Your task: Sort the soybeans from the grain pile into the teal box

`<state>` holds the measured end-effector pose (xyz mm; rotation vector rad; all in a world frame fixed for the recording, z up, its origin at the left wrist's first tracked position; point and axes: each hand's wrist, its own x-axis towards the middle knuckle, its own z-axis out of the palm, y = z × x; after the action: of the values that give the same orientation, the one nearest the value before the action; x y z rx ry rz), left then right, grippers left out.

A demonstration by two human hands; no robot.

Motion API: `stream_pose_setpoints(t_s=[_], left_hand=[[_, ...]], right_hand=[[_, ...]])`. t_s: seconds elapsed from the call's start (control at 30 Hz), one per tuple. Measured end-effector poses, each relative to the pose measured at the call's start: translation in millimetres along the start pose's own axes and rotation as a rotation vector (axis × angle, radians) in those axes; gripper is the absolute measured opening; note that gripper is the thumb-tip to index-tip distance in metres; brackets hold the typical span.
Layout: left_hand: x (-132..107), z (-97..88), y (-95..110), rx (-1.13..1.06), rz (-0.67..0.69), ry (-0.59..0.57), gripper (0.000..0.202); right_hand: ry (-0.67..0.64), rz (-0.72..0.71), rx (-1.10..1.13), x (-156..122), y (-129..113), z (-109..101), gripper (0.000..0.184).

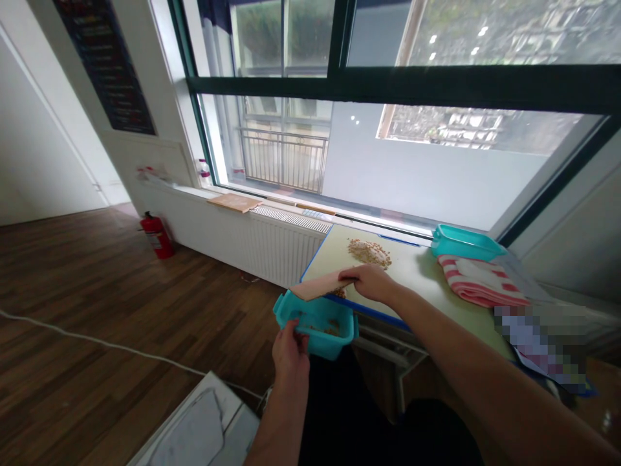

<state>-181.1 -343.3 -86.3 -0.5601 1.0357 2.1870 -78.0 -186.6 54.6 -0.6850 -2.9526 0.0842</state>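
With my left hand [291,353] I grip the near rim of a teal plastic basin [334,349], which is below the table's front edge. Some small brown bits lie in the basin. My right hand [371,283] is closed on a flat tan board [317,285], held over the table edge above the basin's far side. Just beneath the board, a few brown pieces [339,292] show at the table edge; the board hides part of them. Farther back on the table, a pile of small tan and brown pieces [369,252] is spread out.
The pale table [417,285] has a blue edge. A second teal basin [466,243] and a red-and-white striped towel [478,281] are at its right. A radiator [286,249] lines the wall under the window. A fire extinguisher [156,234] stands left; a white cable [121,349] crosses the floor.
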Motion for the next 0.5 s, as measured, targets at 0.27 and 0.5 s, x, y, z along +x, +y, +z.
stream_pose_setpoints(t_s=[0.27, 0.5], left_hand=[[-7, 1.4, -6, 0.007, -0.02, -0.017, 0.016], [-12, -2.8, -20, 0.026, -0.002, -0.069, 0.015]], right_hand=[[-0.008, -0.095, 0.005, -19, -7, -12, 0.05], [-0.001, -0.077, 0.063, -29, -5, -12, 0.049]])
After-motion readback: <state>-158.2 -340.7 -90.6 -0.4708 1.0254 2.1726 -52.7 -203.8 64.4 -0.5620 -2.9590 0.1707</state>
